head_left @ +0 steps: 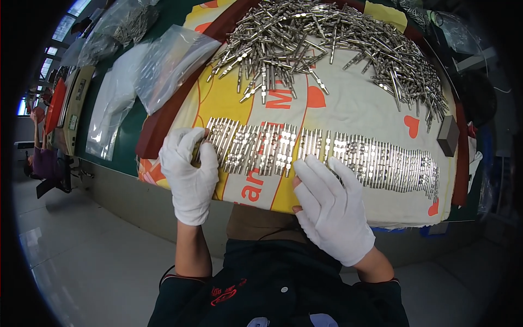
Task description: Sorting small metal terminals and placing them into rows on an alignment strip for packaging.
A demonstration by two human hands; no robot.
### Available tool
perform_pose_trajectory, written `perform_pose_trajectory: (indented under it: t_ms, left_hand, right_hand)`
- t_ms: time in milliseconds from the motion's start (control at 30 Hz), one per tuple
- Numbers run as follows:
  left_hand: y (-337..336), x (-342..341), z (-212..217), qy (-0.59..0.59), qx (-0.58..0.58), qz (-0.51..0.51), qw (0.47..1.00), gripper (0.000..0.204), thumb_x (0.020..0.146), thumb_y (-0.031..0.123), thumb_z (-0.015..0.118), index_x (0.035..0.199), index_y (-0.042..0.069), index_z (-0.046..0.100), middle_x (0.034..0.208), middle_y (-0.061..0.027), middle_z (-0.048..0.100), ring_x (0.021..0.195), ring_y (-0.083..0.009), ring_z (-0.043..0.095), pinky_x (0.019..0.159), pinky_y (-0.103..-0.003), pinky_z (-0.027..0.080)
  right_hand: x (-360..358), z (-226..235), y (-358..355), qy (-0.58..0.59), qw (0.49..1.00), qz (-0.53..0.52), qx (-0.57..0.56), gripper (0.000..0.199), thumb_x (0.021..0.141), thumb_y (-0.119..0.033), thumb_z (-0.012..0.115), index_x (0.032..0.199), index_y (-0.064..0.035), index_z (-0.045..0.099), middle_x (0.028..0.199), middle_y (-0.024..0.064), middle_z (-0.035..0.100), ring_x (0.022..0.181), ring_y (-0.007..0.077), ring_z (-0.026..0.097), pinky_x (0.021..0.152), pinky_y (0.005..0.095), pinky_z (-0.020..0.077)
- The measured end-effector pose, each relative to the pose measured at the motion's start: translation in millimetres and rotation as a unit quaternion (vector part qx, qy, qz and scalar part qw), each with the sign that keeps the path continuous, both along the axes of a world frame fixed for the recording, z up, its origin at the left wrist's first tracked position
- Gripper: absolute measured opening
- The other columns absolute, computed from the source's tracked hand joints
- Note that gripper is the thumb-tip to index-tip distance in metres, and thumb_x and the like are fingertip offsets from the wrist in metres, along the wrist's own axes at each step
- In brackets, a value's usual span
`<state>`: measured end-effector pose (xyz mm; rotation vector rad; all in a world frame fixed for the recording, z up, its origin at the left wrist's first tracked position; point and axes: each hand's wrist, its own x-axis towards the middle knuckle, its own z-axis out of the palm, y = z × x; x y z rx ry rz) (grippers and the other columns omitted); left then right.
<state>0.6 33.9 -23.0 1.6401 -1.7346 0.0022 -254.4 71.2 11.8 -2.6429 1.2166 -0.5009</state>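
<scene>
Rods (pixel 286 146) seem mid-alignment, centre frame. Our left hand (pixel 190 173) curls, grip unclear; our right hand (pixel 333 212) spreads. Next needs gentle squaring.

Bright windows (pixel 63 28) show at the far upper left. Below them, grey tiled floor (pixel 76 245) stretches out, with a dark chair (pixel 49 187) standing on it to the left of the green-topped counter (pixel 127 148), whose front panel (pixel 158 207) is grey

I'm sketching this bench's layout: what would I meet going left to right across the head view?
Person in a purple top, flat clear plastic bag, white-gloved left hand, white-gloved right hand, dark grey rectangular block.
</scene>
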Motion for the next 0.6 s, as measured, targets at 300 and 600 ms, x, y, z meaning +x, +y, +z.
perform_pose_trajectory:
  t_ms: [300,600]
  left_hand:
    - [0.5,1.0,-0.9,0.01,0.002,-0.004,1.0,0.019,0.076,0.0,0.062,0.094,0.005,0.065,0.09,-0.0111,0.062,0.086,-0.0283,0.058,0.079,-0.038,0.044]
    - [-0.6,0.1,-1.1,0.018,0.004,-0.005,1.0,0.019,0.075,-0.001,0.061,0.094,0.003,0.065,0.09,-0.0115,0.062,0.085,-0.0281,0.059,0.078,-0.038,0.045]
  right_hand:
    - [-25.8,3.4,5.0,-0.001,0.999,-0.044,-0.009,0.054,0.068,-0.008,0.072,0.118,0.0011,0.055,0.13,0.0141,0.053,0.124,0.0306,0.051,0.105,0.0483,0.0367]
    - [-11.2,-4.1,5.3,0.008,1.0,-0.008,-0.022,0.05,0.071,-0.011,0.072,0.117,0.0028,0.057,0.131,0.015,0.052,0.125,0.0304,0.048,0.106,0.0469,0.0359]
